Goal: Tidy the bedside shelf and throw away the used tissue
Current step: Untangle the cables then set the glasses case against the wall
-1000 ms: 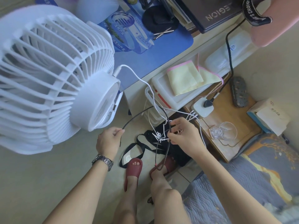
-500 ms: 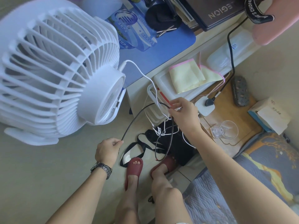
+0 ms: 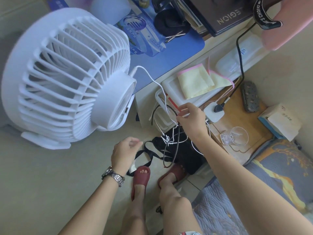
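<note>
A: Where is the thin black braided cable point(image 3: 171, 150)?
B: Pinched in the right hand point(image 3: 191, 120) fingers point(image 3: 180, 118), its loop hanging limp below them, tangled with white cords point(image 3: 167, 139).
A: And the left hand point(image 3: 124, 152)?
B: Loosely curled, empty. The cable looks light and floppy; best gripped near the tangle.

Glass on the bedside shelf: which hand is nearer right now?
Right. The right hand pinches cables just beside the shelf, up-left of the glass. The left hand hangs over the floor, much farther left, past the cable tangle.
</note>
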`<state>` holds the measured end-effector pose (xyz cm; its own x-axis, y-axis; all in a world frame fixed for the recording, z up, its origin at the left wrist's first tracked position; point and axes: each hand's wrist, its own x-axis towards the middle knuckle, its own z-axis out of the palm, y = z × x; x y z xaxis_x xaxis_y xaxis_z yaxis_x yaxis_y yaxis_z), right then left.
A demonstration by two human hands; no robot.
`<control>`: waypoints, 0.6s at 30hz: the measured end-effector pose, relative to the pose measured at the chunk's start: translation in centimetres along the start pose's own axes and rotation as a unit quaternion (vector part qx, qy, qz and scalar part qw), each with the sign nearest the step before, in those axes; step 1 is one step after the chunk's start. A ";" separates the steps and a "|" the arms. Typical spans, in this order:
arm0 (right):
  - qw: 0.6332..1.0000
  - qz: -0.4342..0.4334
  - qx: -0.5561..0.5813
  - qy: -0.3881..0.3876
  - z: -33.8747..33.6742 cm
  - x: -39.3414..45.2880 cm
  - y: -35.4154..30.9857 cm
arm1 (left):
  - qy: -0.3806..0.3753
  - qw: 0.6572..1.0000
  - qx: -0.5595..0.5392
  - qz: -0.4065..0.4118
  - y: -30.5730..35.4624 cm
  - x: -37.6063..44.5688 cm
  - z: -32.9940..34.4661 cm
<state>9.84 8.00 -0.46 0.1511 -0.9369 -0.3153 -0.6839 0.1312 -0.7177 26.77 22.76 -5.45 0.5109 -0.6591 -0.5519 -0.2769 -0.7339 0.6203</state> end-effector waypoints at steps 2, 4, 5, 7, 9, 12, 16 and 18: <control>1.000 0.003 0.000 -0.002 0.0 -0.2 0.0 | -0.008 0.999 -0.010 0.030 1.3 -0.8 -0.1; 1.000 0.005 -0.001 -0.005 -0.4 -0.2 -0.2 | -0.014 0.998 -0.015 0.051 2.4 -1.6 -0.4; 1.000 0.006 -0.002 -0.007 -0.7 -0.2 -0.4 | -0.017 0.998 -0.017 0.061 3.0 -2.0 -0.5; 1.000 0.001 -0.011 -0.010 -1.8 -0.3 -0.8 | -0.021 0.996 -0.015 0.085 4.0 -2.6 -0.6; 1.000 -0.007 -0.027 -0.009 -3.2 -0.6 -1.1 | -0.025 0.993 -0.003 0.112 5.3 -3.2 -0.7; 0.996 -0.026 -0.086 0.002 -5.8 -1.7 -1.1 | -0.017 0.986 0.036 0.161 7.4 -4.2 -0.7; 0.980 -0.031 -0.196 0.029 -9.5 -3.9 -0.6 | -0.021 0.966 0.101 0.237 10.8 -5.1 -0.7; 0.970 -0.023 -0.236 0.048 -11.3 -5.3 0.0 | -0.012 0.948 0.164 0.274 12.4 -5.6 -0.8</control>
<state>0.95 9.27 8.17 0.1363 -0.9673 -0.2140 -0.9321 -0.0521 -0.3584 21.09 17.51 5.76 0.1999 -0.9566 -0.2119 -0.7355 -0.2894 0.6126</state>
